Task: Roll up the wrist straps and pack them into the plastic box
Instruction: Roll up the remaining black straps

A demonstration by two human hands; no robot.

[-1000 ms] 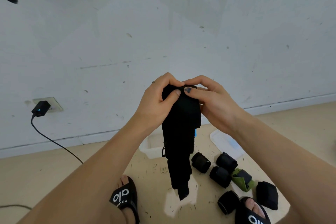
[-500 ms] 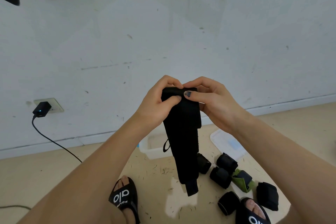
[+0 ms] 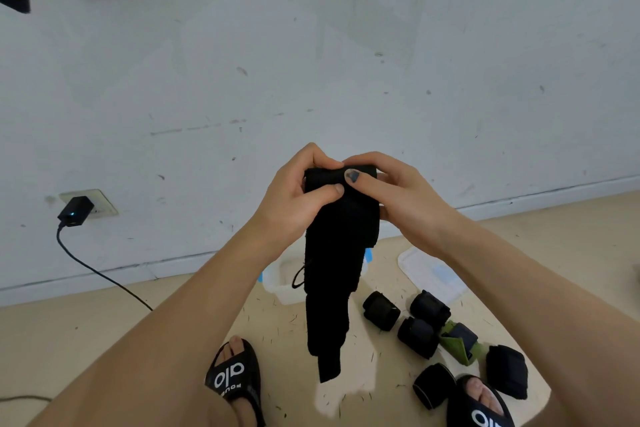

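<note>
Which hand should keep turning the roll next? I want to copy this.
Probably the right hand: its thumb lies over the rolled top of the black strap, while the left hand pinches the edge.

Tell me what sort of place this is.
Probably a plain room indoors, worked on the floor: a scuffed white wall with a charger in its socket, beige floor, and slippered feet beside rolled straps.

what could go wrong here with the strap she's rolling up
Both hands, left and right, pinch only the top of the black strap; the long tail hangs free, so the roll may start crooked or loosen.

The thin loop dangling at the strap's side could get caught inside the roll.

The plastic box is mostly hidden behind the strap and arms, so a blind drop might miss it.
</note>
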